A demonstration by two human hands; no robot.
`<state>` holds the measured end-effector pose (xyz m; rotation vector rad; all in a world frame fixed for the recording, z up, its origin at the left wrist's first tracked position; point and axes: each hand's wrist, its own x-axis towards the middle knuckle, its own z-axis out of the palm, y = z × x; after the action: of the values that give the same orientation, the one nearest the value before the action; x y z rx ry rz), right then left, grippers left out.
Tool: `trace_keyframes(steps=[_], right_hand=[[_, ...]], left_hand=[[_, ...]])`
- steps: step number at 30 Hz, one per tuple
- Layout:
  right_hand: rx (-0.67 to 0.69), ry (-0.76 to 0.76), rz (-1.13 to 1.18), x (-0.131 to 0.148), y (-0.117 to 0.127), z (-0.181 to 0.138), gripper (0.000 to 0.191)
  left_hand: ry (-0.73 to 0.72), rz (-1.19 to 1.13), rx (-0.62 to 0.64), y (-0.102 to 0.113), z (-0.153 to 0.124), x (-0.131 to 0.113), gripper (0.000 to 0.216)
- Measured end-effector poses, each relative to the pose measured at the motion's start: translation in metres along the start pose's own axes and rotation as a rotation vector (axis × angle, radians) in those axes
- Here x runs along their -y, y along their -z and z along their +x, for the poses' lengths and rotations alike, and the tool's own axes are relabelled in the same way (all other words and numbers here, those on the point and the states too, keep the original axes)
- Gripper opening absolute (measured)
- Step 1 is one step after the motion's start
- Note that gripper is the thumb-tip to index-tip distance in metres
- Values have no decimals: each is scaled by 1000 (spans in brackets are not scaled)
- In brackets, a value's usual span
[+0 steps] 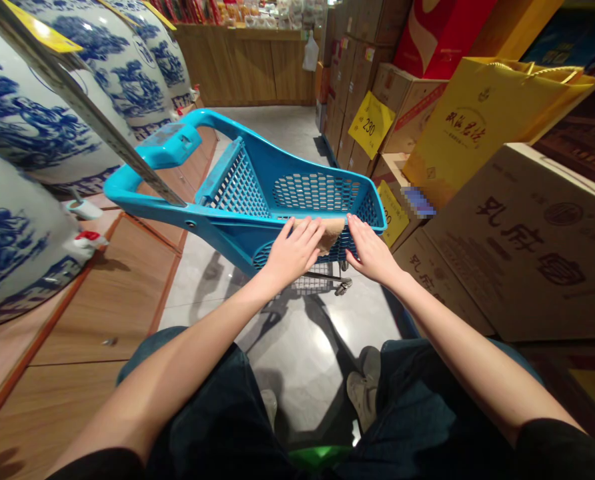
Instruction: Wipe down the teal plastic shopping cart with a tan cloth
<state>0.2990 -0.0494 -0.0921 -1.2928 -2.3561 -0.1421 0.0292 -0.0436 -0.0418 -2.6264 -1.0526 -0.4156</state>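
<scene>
A blue plastic shopping cart stands on the grey floor in front of me, its handle to the upper left. My left hand rests on the near rim, fingers curled over a tan cloth-like thing lying on that rim. My right hand lies on the rim just to the right, fingers stretched along the mesh wall. I am crouched, my knees in dark trousers below my arms.
Large blue-and-white porcelain jars sit on a wooden platform at left. Cardboard boxes, a yellow gift bag and a yellow price tag line the right. A wooden counter closes the aisle behind.
</scene>
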Motion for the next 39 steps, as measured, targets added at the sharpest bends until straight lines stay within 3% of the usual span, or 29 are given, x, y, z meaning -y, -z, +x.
trace_keyframes(steps=[4,6,13,18,22,25,30,39], right_hand=[[-1,0,-3,2,0,0,87],[-2,-8,-3,6,-1,1,87],[12,-21,-21,9,0,1,90],[26,-15,-26,7,2,1,87],[26,-13,-31,8,2,0,88],[35,-8,-35,7,3,0,89],[44,-3,-30,8,4,1,93],[45,-15,-10,12,3,2,88]], left_hand=[[220,32,-65,9,-2,22,55],[248,37,-70,10,-2,26,51],[45,-9,-45,11,-1,26,50],[221,35,-88,19,-3,36,44],[119,1,-1,16,-2,17,57],[89,7,-19,16,0,10,57],[222,37,-90,27,0,33,41],[310,133,-125,43,-9,77,44]])
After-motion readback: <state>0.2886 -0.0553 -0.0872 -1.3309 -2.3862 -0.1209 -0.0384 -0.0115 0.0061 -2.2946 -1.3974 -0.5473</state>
